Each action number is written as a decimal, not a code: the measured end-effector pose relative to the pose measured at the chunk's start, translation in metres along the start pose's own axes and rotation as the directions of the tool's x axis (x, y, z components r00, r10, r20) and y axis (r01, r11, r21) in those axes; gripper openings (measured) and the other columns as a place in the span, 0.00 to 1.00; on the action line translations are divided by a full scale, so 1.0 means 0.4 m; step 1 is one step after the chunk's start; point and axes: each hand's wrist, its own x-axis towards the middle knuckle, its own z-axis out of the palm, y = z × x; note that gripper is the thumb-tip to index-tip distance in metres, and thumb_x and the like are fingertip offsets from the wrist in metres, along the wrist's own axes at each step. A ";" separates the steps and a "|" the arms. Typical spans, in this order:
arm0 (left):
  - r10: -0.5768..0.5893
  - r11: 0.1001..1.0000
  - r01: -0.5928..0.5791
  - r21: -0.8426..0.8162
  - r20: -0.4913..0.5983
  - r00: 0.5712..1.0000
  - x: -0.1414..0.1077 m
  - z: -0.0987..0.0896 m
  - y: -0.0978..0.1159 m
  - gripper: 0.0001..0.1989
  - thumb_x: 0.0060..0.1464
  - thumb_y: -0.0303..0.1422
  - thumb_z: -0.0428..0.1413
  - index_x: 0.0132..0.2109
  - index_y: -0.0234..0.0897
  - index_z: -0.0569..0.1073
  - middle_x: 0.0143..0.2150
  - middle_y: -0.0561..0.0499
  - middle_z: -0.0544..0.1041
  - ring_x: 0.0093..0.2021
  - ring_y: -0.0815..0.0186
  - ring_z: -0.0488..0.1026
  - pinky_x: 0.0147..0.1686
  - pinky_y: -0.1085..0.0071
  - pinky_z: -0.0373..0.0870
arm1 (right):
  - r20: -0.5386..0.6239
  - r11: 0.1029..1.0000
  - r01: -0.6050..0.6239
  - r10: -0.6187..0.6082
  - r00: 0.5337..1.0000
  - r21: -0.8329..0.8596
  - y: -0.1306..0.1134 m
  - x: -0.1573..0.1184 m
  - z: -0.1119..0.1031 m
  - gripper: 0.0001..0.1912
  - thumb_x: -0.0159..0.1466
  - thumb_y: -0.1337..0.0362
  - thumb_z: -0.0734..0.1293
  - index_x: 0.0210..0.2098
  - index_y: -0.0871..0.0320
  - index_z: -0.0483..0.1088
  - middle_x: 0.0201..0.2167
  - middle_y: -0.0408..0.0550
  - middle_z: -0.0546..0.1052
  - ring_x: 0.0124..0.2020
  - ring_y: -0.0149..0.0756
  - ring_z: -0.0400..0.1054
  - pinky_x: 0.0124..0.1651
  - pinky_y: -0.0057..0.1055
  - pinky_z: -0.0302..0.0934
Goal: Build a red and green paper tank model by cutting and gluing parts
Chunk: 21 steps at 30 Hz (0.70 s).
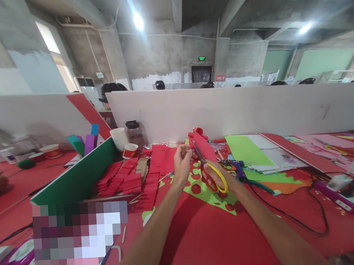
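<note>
My left hand [182, 163] is closed in a pinch on a small red paper piece [192, 144], whose exact shape is too small to make out. In my right hand [211, 173] is a pair of scissors [216, 177] with red and yellow handles, its dark blades pointing up and left toward the left fingertips. A larger red paper [204, 145] stands up just beyond the blades; whether a hand touches it I cannot tell. Below both hands lies a light green sheet [208, 196] with red round pieces on it.
Stacked red fringed paper strips [132, 184] lie at left beside a green board [75, 175]. Paper cups [130, 150] and a dark-lidded bottle [134, 132] stand behind. To the right are a blue glue gun [239, 168], its black cable, green sheets [249, 149] and a purple power strip [340, 197].
</note>
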 end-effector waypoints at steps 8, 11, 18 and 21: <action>0.007 1.000 -0.007 0.002 -0.034 0.999 0.004 0.000 -0.010 0.07 0.53 0.35 0.56 0.38 0.38 0.67 0.26 0.56 0.71 0.26 0.70 0.71 0.28 0.75 0.67 | -0.007 1.000 -0.011 0.011 1.000 0.017 -0.027 -0.004 0.004 0.27 0.64 0.37 0.57 0.34 0.57 0.64 0.18 0.38 0.64 0.16 0.27 0.57 0.16 0.24 0.55; -0.012 1.000 0.011 -0.006 -0.037 0.999 0.004 0.001 -0.011 0.07 0.52 0.35 0.56 0.37 0.38 0.67 0.27 0.56 0.71 0.26 0.70 0.71 0.28 0.75 0.67 | -0.019 1.000 -0.009 0.009 1.000 0.014 -0.021 -0.003 0.004 0.27 0.63 0.37 0.57 0.34 0.56 0.64 0.20 0.39 0.65 0.16 0.28 0.58 0.17 0.24 0.55; -0.015 1.000 0.015 -0.023 -0.009 1.000 0.004 0.001 -0.007 0.07 0.51 0.33 0.56 0.37 0.38 0.67 0.25 0.57 0.70 0.25 0.71 0.69 0.28 0.75 0.67 | -0.017 1.000 -0.015 0.015 1.000 -0.002 -0.006 0.002 0.006 0.28 0.64 0.36 0.56 0.34 0.56 0.64 0.18 0.40 0.64 0.15 0.29 0.57 0.17 0.27 0.55; -0.012 1.000 0.011 -0.024 -0.006 1.000 0.005 0.001 -0.007 0.07 0.51 0.33 0.56 0.38 0.38 0.67 0.26 0.57 0.70 0.25 0.71 0.69 0.28 0.75 0.68 | -0.034 1.000 -0.004 0.005 0.999 0.022 -0.013 0.001 0.010 0.27 0.63 0.36 0.57 0.35 0.55 0.64 0.20 0.40 0.65 0.16 0.30 0.58 0.17 0.27 0.55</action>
